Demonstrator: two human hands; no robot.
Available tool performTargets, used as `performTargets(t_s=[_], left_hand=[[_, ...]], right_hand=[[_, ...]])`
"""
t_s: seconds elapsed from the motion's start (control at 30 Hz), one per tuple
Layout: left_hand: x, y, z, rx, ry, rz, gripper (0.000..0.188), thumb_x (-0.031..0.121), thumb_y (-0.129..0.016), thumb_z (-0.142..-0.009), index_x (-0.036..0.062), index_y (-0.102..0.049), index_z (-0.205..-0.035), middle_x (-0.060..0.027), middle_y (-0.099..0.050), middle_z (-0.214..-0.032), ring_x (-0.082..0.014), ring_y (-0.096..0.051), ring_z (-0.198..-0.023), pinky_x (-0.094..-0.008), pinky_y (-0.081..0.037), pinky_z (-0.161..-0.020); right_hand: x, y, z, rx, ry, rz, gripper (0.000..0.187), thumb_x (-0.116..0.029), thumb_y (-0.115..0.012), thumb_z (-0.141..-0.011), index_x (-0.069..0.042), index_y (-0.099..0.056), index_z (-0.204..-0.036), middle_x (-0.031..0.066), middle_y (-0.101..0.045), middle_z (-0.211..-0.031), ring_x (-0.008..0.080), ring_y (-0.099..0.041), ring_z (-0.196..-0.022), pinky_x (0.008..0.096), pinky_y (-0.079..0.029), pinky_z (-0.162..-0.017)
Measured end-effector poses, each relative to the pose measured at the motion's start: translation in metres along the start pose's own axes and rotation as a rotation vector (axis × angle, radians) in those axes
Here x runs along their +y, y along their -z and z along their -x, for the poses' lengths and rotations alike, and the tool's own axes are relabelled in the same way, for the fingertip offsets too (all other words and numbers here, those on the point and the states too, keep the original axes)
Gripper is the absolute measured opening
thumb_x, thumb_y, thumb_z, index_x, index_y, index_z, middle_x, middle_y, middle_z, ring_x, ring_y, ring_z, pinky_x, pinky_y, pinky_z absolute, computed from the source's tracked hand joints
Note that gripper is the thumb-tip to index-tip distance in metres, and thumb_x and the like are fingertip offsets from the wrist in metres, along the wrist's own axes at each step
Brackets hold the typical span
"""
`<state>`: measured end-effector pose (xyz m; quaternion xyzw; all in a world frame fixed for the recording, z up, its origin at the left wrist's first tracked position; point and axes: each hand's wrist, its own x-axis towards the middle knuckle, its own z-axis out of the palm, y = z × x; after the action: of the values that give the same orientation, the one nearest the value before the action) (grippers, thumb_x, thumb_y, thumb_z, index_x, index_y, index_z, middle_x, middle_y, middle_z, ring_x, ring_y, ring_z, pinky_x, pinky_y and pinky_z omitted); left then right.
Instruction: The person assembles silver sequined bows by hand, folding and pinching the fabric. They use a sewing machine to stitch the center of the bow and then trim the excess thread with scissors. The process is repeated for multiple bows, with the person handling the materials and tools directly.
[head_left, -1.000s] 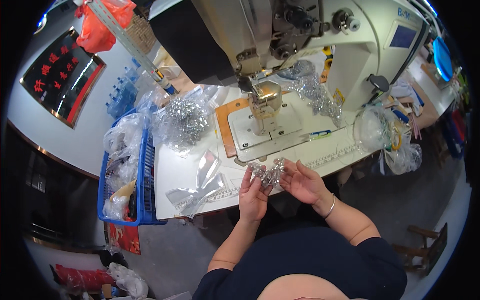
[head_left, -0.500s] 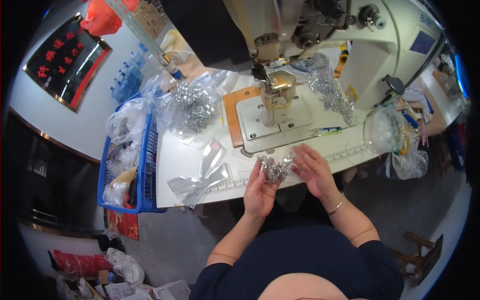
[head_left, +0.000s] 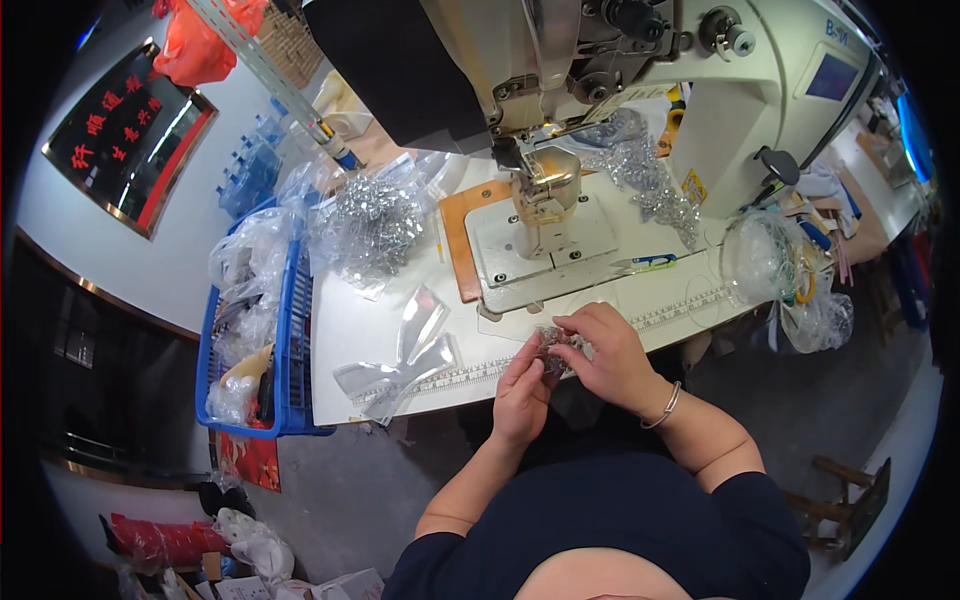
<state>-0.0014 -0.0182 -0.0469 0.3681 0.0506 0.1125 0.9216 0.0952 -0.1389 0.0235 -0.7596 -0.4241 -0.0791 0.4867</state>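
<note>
Small silvery beaded piece (head_left: 552, 343) sits between both hands at the near edge of the worktop (head_left: 345, 320), in front of the sewing machine (head_left: 735, 110). We see the left hand (head_left: 521, 402) pinching it from the left; the right hand (head_left: 612, 358) closes thumb and fingers on its other side. We judge the step in hand to be handling the piece by fingertip; the next move likely calls for a steady left grip and fine right-hand control. Fingers cover much of it: we cannot tell its long axis or which way it points.
</note>
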Motion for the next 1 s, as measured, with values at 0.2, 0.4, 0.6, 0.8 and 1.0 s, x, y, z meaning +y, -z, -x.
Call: performTargets(t_s=[0.2, 0.4, 0.6, 0.8, 1.0], left_hand=[[-0.001, -0.004, -0.001, 0.050, 0.021, -0.049, 0.046, 0.007, -0.038, -0.094, 0.0031, -0.030, -0.138, -0.0133, -0.044, -0.132, -0.0232, -0.045, -0.120, -0.0408, -0.037, -0.100], [0.004, -0.010, -0.001, 0.039, 0.071, 0.030, 0.045, 0.008, -0.038, -0.094, 0.0030, -0.029, -0.138, -0.0148, -0.044, -0.131, -0.0242, -0.046, -0.120, -0.0407, -0.037, -0.101], [0.006, -0.009, -0.002, 0.033, 0.111, 0.085, 0.047, 0.008, -0.038, -0.093, 0.0036, -0.027, -0.139, -0.0157, -0.045, -0.131, -0.0252, -0.046, -0.120, -0.0427, -0.037, -0.101], [0.006, -0.008, -0.002, 0.013, 0.127, 0.098, 0.048, 0.009, -0.039, -0.093, 0.0045, -0.027, -0.139, -0.0154, -0.044, -0.131, -0.0250, -0.046, -0.120, -0.0435, -0.036, -0.102], [0.003, -0.007, 0.000, 0.023, 0.098, 0.085, 0.051, 0.004, -0.044, -0.090, 0.0065, -0.028, -0.139, -0.0145, -0.046, -0.128, -0.0253, -0.048, -0.118, -0.0417, -0.039, -0.099]], right_hand=[[0.001, 0.000, 0.002, -0.059, -0.063, 0.007, 0.022, -0.007, -0.072, -0.070, -0.003, -0.060, -0.088, 0.0065, -0.058, -0.076, 0.0207, -0.058, -0.067, 0.0289, -0.047, -0.059], [0.005, 0.016, -0.010, -0.276, -0.374, -0.314, 0.020, -0.008, -0.073, -0.071, -0.003, -0.056, -0.080, 0.0018, -0.059, -0.073, 0.0092, -0.055, -0.061, 0.0240, -0.046, -0.056], [0.013, 0.017, -0.013, -0.339, -0.478, -0.419, 0.023, -0.007, -0.074, -0.069, -0.002, -0.056, -0.084, 0.0011, -0.058, -0.072, 0.0080, -0.054, -0.064, 0.0235, -0.046, -0.060], [0.024, 0.009, -0.010, -0.248, -0.495, -0.554, 0.028, -0.003, -0.074, -0.069, -0.002, -0.056, -0.091, -0.0007, -0.057, -0.072, 0.0061, -0.052, -0.065, 0.0221, -0.045, -0.060], [0.017, 0.007, -0.010, -0.221, -0.433, -0.360, 0.030, -0.006, -0.074, -0.069, -0.002, -0.056, -0.092, 0.0026, -0.059, -0.072, 0.0088, -0.054, -0.063, 0.0227, -0.046, -0.059]])
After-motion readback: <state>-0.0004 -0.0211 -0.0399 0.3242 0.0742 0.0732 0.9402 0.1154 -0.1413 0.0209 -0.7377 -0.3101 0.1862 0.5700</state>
